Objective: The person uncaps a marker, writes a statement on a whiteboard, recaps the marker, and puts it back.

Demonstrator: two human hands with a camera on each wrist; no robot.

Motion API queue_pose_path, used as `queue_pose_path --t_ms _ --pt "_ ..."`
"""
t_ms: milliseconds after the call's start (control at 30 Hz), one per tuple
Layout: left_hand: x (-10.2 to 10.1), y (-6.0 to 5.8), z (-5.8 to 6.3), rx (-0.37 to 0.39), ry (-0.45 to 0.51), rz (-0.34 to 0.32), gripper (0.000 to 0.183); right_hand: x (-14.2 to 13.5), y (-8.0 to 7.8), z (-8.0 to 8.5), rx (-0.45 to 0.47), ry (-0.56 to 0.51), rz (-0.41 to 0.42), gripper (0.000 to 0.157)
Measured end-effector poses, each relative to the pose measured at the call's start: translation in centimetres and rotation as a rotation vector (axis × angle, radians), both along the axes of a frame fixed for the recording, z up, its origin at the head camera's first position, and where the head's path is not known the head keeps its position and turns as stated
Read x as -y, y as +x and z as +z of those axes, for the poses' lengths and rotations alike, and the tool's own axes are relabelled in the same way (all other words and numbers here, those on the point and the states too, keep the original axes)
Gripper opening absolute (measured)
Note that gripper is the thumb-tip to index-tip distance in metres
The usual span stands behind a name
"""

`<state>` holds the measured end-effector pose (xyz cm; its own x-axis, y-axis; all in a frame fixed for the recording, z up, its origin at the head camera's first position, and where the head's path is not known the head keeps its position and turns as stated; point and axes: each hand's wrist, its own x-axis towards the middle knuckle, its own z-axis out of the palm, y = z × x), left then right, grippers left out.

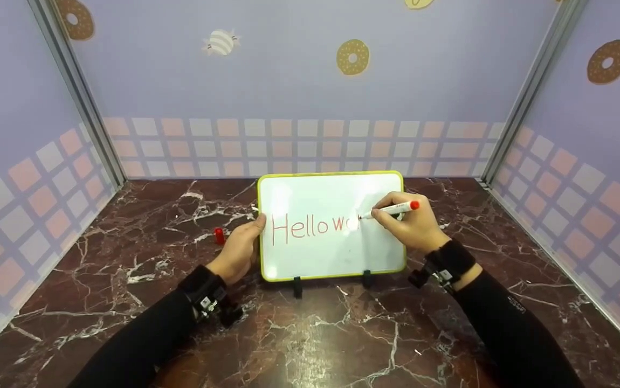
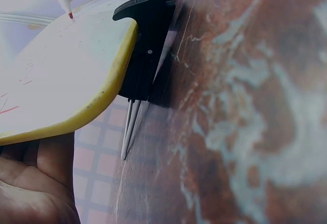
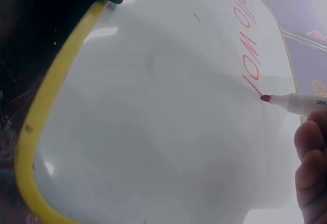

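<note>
A small whiteboard (image 1: 321, 196) with a yellow frame leans upright on a black stand (image 2: 145, 55). Red handwriting (image 1: 302, 226) across it reads "Hello wo", followed by a fresh stroke. My right hand (image 1: 417, 225) pinches a white marker (image 1: 396, 208) with a red end. In the right wrist view the marker's red tip (image 3: 265, 98) is right at the end of that stroke. At the board's left edge, my left hand (image 1: 238, 252) grips the frame, thumb at the front and fingers behind, partly hidden by the board.
A red marker cap (image 1: 219, 235) stands on the dark marbled table (image 1: 310, 339), left of the board and just beyond my left hand. Patterned purple panels (image 1: 288, 81) enclose the table at the back and both sides. Grey metal posts (image 1: 81, 97) mark the back corners.
</note>
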<state>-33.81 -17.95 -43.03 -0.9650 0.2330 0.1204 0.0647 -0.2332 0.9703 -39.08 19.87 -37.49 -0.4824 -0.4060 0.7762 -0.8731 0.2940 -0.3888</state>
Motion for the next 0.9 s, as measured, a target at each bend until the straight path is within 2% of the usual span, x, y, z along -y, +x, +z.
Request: queue_pose_path --t_ms 167,633,900 --pt "-0.13 -0.01 0.04 0.002 0.004 0.031 0.063 -0.09 -0.08 0.02 0.007 -0.005 0.005 0.011" --pt "-0.16 0.01 0.07 0.007 0.014 0.039 0.063 -0.24 -0.14 0.03 0.008 0.002 -0.017 0.010" --pt "-0.08 0.09 0.09 -0.007 0.018 0.006 0.064 -0.40 -0.11 0.24 0.007 -0.021 0.003 0.008"
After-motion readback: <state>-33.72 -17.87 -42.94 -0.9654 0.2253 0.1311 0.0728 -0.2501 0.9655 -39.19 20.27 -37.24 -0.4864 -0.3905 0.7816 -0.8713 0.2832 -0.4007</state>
